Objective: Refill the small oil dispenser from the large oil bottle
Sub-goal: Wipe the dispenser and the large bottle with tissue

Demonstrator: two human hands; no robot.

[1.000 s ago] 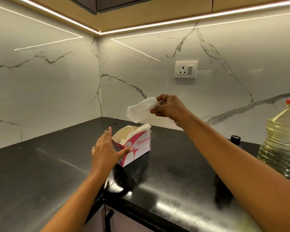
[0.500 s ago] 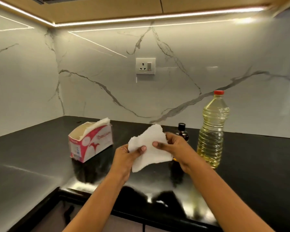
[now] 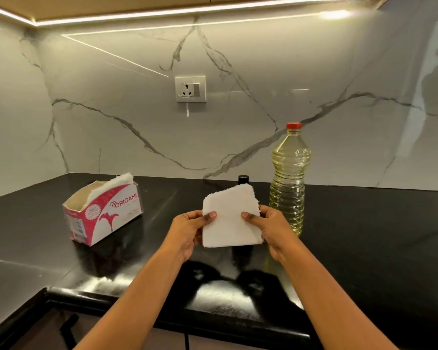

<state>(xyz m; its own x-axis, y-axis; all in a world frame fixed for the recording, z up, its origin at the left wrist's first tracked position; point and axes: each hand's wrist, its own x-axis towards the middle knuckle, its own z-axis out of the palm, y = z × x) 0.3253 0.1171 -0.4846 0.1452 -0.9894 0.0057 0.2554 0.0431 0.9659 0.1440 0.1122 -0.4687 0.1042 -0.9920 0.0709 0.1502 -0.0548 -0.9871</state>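
Observation:
A white paper tissue (image 3: 229,218) is held up flat over the black counter (image 3: 364,236). My left hand (image 3: 187,231) pinches its left edge and my right hand (image 3: 271,228) pinches its right edge. Behind the tissue stands the small dark oil dispenser (image 3: 243,179); only its black cap shows above the tissue. To the right of it stands the large clear oil bottle (image 3: 290,178) with a red cap, upright, holding yellow oil.
A pink and white tissue box (image 3: 106,213) lies open at the left on the counter, tissues poking out. A marble wall with a power socket (image 3: 190,88) rises behind. The counter's front edge runs below my forearms.
The tissue, pulled from the box by my right hand, has come to the middle and now both hands hold it spread flat. The view has swung right, bringing the oil bottle toward the centre.

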